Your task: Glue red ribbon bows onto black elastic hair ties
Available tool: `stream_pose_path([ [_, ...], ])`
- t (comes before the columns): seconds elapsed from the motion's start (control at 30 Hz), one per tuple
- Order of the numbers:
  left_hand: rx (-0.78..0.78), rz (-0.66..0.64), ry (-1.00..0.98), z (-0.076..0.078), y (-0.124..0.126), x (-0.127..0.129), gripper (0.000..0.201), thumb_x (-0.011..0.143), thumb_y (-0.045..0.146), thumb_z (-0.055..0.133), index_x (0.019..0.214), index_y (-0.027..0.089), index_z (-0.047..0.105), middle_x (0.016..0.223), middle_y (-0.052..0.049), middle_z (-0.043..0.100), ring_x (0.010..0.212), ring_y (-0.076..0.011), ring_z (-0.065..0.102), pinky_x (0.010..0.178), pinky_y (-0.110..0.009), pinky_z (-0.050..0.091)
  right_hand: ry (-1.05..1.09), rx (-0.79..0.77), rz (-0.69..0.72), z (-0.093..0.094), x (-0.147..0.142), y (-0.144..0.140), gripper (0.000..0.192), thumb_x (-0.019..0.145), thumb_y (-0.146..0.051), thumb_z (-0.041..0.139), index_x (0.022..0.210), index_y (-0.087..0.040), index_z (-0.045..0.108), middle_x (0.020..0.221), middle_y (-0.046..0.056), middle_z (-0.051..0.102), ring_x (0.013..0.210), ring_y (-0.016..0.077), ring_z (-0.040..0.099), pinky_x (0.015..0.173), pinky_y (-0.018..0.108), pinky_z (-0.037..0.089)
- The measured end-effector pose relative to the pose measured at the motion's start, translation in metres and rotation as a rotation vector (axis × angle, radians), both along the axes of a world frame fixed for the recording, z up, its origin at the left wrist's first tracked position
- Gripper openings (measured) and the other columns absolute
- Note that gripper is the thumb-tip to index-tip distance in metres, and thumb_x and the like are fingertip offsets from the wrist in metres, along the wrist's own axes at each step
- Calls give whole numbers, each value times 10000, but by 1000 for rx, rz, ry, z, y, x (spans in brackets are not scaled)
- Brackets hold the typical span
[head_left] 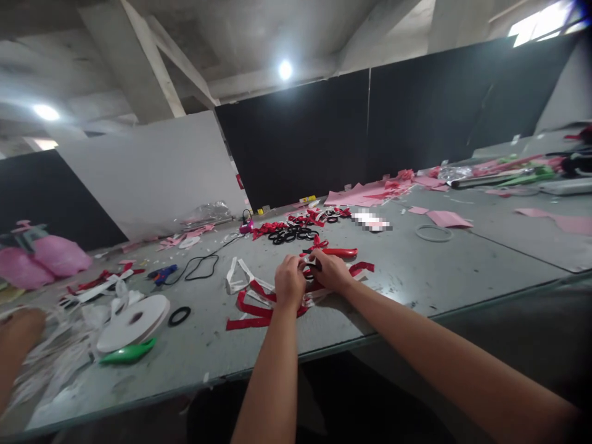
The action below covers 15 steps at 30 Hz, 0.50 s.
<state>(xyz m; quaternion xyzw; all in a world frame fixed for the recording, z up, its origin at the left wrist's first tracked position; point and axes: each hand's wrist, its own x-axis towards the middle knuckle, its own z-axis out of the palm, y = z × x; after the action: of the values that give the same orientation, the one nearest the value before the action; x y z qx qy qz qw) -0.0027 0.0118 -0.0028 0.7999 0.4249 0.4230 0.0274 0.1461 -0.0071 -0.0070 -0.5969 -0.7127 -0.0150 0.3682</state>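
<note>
My left hand (290,280) and my right hand (330,271) meet over the table, fingers closed on a black hair tie (315,266) stretched between them. Fingers hide part of it. Just beyond them lies a red-handled tool (341,253), its working end partly covered. Strips of red ribbon (252,311) spread beneath and left of my hands, with a strip of white ribbon (237,285) beside them. Further back is a pile of black hair ties (291,234) with red ribbon bows (268,229) around it.
To the left are a white ribbon roll (129,327), a green-handled tool (128,353), a loose black ring (179,316) and a blue glue gun (163,274) with its cord. Another person's hand (23,330) is at far left. Pink sheets (356,195) lie along the back.
</note>
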Motion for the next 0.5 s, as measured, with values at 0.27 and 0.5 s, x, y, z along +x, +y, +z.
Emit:
stream_pose_path([
  [0.27, -36, 4, -93, 1, 0, -2, 185, 934, 232, 439, 919, 173, 614, 952, -97, 624, 924, -233, 589, 830, -361, 457, -11, 18, 16, -3, 1, 3, 155, 852, -259, 583, 1003, -223, 586, 808, 21, 702, 753, 198, 645, 617, 252, 345],
  [0.5, -108, -147, -64, -5, -3, 0, 655, 760, 129, 600, 1379, 211, 403, 1139, -47, 663, 1066, -182, 606, 959, -305, 451, -2, 10, 19, -1, 3, 0, 258, 839, -234, 569, 1096, -220, 542, 844, 24, 708, 747, 202, 652, 625, 252, 372],
])
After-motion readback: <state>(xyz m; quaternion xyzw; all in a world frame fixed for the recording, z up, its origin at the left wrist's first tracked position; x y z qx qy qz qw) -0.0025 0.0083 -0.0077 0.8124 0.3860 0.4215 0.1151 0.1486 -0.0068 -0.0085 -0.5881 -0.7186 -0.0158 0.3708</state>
